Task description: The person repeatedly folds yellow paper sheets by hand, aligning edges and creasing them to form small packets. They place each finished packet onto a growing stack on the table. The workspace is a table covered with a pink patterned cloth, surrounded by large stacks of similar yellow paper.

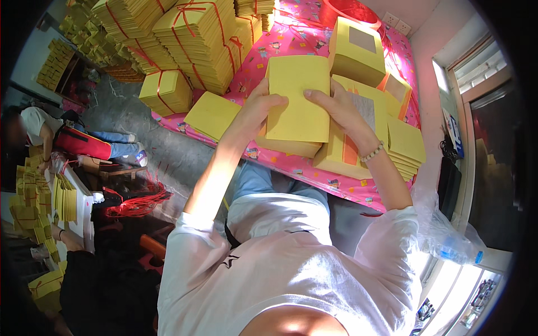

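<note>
Between my two hands is a thick rectangular stack of yellow paper [298,115], held over the pink table. My left hand [259,108] grips its left edge, with the thumb lying on the top face. On the opposite edge my right hand [338,106] does the same, a bead bracelet at its wrist. The fingers of both hands are hidden under or behind the stack. Right beside it, partly under my right forearm, lies another yellow stack [336,159] with a grey patch and an orange strip. A flat yellow stack [213,115] lies left of my left forearm.
Tall yellow bundles [193,45] tied with red string stand at the back left of the pink patterned cloth [260,155]. Beyond my right hand are a yellow block [357,50] and a red basin [358,12]. A person [84,137] works at far left; a plastic bag [445,229] hangs at right.
</note>
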Demonstrator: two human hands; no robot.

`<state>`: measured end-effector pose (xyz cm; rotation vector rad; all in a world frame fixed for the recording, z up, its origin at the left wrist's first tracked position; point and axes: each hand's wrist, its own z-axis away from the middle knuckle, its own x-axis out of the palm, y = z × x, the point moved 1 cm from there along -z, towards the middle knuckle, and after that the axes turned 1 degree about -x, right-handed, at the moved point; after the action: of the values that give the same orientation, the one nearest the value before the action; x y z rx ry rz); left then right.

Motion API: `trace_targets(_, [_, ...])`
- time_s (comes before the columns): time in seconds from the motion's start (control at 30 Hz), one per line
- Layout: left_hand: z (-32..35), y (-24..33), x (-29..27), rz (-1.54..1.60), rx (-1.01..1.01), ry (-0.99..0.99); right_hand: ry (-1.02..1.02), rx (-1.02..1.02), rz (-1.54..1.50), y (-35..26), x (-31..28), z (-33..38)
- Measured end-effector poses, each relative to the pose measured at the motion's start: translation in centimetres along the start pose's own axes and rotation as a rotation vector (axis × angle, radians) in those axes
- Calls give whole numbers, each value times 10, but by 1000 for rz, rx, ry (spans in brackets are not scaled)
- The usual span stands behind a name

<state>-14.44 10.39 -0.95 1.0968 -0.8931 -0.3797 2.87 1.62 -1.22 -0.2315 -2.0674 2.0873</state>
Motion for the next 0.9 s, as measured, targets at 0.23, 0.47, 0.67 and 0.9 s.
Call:
trace_targets(0.23, [-7,-3,-4,50,-49,-45,37,142,-127,-1,3,2])
trace_targets(0.47, [-9,-5,-5,38,-68,-51,-30,172,-222,-4,4,6])
trace_targets(0.67, [-11,-6,-5,6,-106,-29,-19,159,-245,-2,4,7])
trace_targets(0.9, [-10,-7,-4,7,-55,-58,-14,154,-173,-2,2,7])
